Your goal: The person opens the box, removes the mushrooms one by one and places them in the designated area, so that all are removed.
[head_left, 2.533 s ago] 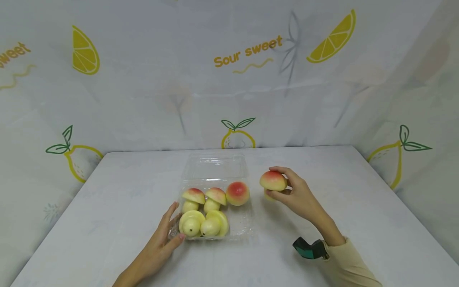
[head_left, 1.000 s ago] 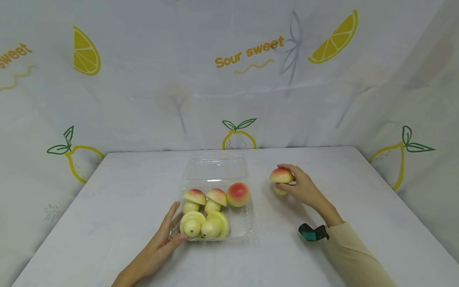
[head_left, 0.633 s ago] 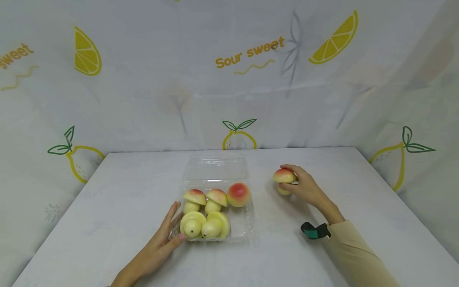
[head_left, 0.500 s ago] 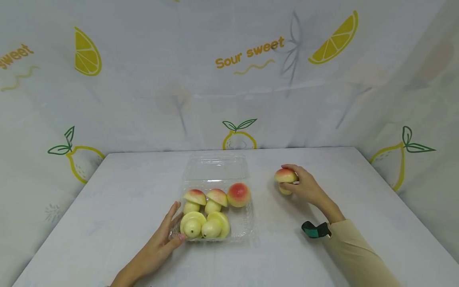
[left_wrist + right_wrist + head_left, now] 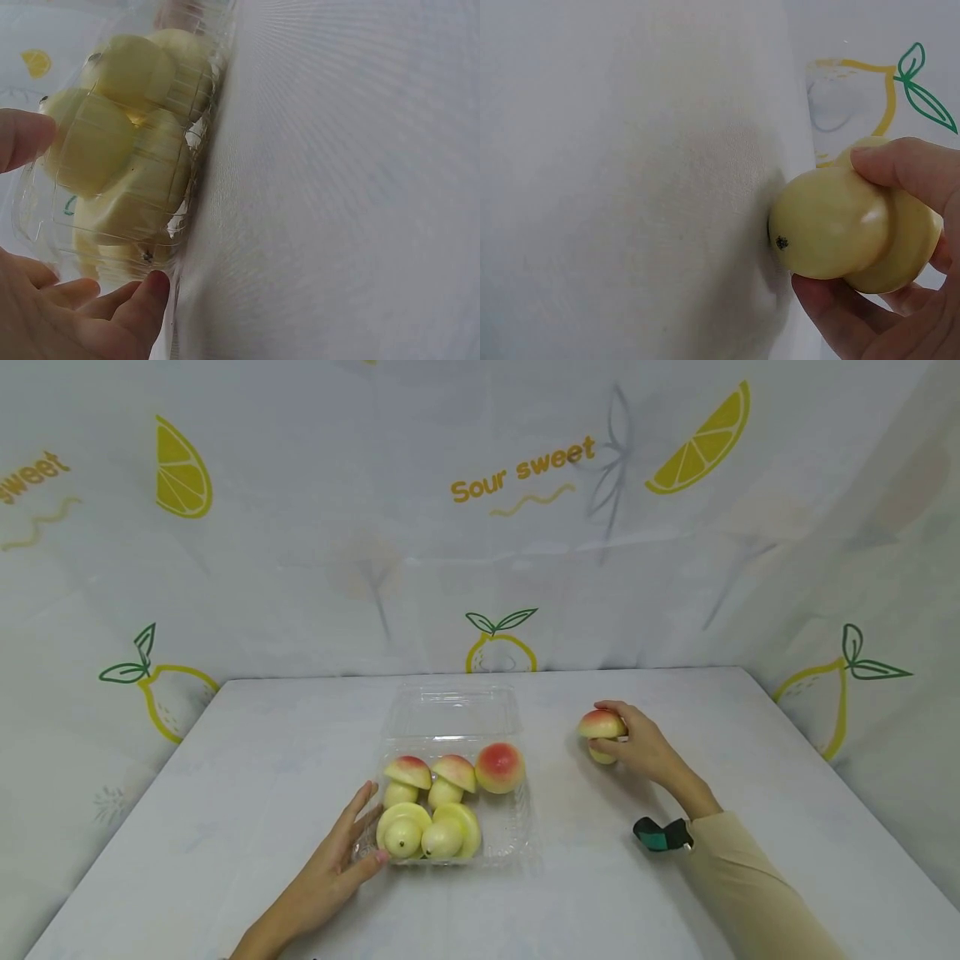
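- Mushroom-shaped piece: located outside the clear container, well apart from its right side, red-topped cap up, pale stem below. Compared with the earlier views, it has shifted rightward, away from the container. Contact between stem end and tabletop cannot be confirmed; the right wrist view shows the two close together.
- Right hand: grasping the piece — fingers over the cap, thumb at the stem under the cap's rim. The hand has travelled with the piece; the grasp has not been released.
- Significance: the gap between piece and container has widened. The movement is judged to be a carry away from the container, and the hold appears secure.
- Container contents: five similar pieces, positions unchanged. Rear row: left piece and middle piece, both leaning slightly, caps up; right piece, red cap facing the head camera. Front row: two pieces, and, stem ends toward the person.
- Left hand: fingers extended along the container's left wall, thumb at the near corner; touching, not clenched. Position unchanged — this is judged to steady the container.
- Lid: folded back behind the container.
- Surroundings: lemon-printed backdrop behind the tabletop.
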`<state>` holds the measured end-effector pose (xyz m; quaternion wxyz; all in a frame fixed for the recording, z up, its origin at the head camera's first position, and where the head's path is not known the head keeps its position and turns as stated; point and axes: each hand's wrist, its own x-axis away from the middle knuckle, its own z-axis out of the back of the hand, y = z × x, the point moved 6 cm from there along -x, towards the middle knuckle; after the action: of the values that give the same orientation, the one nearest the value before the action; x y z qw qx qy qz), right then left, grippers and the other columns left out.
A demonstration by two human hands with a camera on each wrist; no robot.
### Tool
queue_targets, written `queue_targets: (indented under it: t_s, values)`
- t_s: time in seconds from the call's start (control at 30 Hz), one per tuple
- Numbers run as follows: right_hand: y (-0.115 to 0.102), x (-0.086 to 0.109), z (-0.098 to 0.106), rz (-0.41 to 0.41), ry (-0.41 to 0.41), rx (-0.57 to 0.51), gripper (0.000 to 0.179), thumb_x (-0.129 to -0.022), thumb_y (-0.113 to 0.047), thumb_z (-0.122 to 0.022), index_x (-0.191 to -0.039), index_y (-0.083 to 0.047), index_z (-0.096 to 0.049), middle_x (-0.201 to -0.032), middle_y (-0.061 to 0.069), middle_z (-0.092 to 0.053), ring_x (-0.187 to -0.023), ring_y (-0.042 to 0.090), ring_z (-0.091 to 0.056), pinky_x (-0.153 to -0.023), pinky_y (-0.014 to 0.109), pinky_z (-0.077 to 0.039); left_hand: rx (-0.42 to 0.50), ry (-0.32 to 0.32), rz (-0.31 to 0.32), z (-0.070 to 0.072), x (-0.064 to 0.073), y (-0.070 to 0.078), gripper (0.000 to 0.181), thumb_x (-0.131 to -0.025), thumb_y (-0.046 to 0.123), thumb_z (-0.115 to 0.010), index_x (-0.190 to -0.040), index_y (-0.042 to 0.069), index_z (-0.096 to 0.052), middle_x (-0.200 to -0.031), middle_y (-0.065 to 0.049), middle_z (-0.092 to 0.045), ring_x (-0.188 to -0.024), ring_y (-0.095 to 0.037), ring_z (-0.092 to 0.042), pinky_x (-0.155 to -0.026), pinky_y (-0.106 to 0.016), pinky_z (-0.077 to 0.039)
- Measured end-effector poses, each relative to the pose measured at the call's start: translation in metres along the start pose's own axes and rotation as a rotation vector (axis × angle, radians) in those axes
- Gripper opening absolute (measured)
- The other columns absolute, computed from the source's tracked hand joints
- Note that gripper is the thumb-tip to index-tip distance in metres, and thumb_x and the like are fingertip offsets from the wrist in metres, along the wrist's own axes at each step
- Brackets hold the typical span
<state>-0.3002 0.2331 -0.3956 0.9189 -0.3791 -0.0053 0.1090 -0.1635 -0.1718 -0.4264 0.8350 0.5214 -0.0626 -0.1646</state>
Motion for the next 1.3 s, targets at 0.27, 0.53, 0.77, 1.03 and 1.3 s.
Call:
queue_targets:
  t_s: [0.27, 0.53, 0.77, 1.03, 1.3]
  values:
    - [0.001, -0.007, 0.001, -0.026, -0.012, 0.006, 0.064, -0.092, -0.021, -0.07, -0.145, 0.0, -0.041, -0.141, 0.029, -0.049, -0.124, 0.043, -0.052, -0.098, 0.055, -0.047, 0.025, -0.005, 0.003, 0.0, 0.0, 0.001, 0.083, -0.101, 0.023, -0.057, -0.161, 0.013, -0.001, -0.167, -0.013, -0.008, -0.149, -0.044, -0.025, -0.111, -0.064, -0.026]
    - [0.008, -0.011, 0.006, -0.058, -0.008, 0.015, 0.063, -0.094, -0.024, -0.067, -0.146, -0.001, -0.039, -0.139, 0.028, -0.051, -0.117, 0.04, -0.055, -0.087, 0.042, -0.05, 0.018, -0.004, 0.004, 0.0, 0.0, 0.0, 0.082, -0.101, 0.023, -0.058, -0.161, 0.014, -0.002, -0.167, -0.012, -0.009, -0.149, -0.044, -0.026, -0.113, -0.035, -0.036]
    - [0.017, -0.011, 0.01, -0.079, -0.005, 0.012, 0.064, -0.095, -0.028, -0.066, -0.146, -0.001, -0.039, -0.138, 0.028, -0.051, -0.115, 0.04, -0.056, -0.086, 0.039, -0.05, 0.057, -0.001, -0.002, 0.0, 0.0, -0.001, 0.083, -0.099, 0.021, -0.059, -0.161, 0.014, -0.003, -0.167, -0.013, -0.009, -0.149, -0.044, -0.024, -0.102, -0.007, -0.03]
    - [0.024, -0.005, 0.018, -0.105, -0.015, 0.022, 0.067, -0.095, -0.03, -0.065, -0.148, -0.001, -0.036, -0.141, 0.031, -0.047, -0.12, 0.044, -0.053, -0.09, 0.045, -0.05, 0.038, 0.002, -0.003, 0.0, 0.0, -0.001, 0.083, -0.1, 0.022, -0.059, -0.161, 0.014, -0.003, -0.167, -0.012, -0.01, -0.149, -0.044, -0.025, -0.104, -0.01, -0.031]
    - [0.033, 0.001, 0.027, -0.131, -0.016, 0.034, 0.069, -0.096, -0.034, -0.064, -0.149, 0.0, -0.035, -0.14, 0.032, -0.047, -0.118, 0.044, -0.052, -0.087, 0.043, -0.049, 0.046, 0.003, -0.013, 0.0, 0.0, -0.001, 0.083, -0.1, 0.021, -0.059, -0.161, 0.014, -0.003, -0.167, -0.013, -0.01, -0.149, -0.044, -0.025, -0.103, -0.006, -0.026]
